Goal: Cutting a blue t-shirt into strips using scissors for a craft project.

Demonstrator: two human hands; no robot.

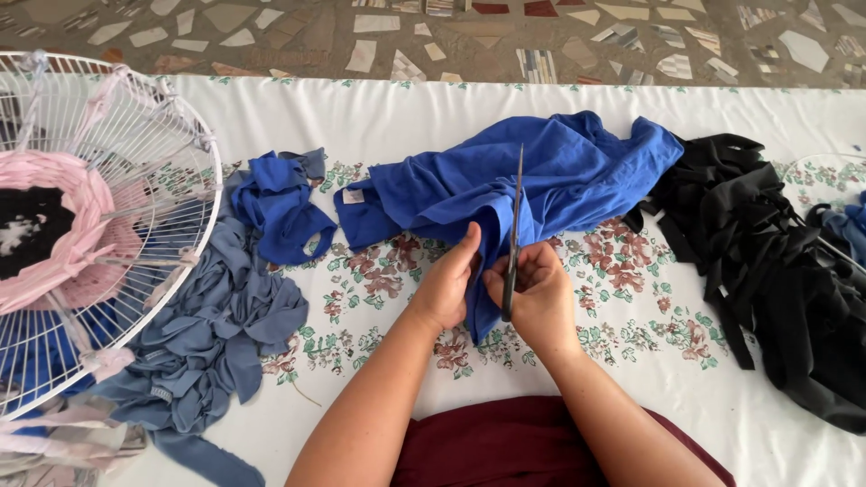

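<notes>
This is looking like a home craft corner set up on the floor, not a workshop or shop. A white cloth with a flower print (631, 307) is lying spread over a terrazzo floor (469, 36) of mixed stone chips, the kind found in a house or on a porch. Heaps of cut jersey fabric are lying about it: a bright blue garment (577, 171), grey-blue strips (216, 334) and black strips (776, 261). A white wire fan guard (153, 153) is serving as a weaving frame, with pink strips (63, 225) wound into it
</notes>
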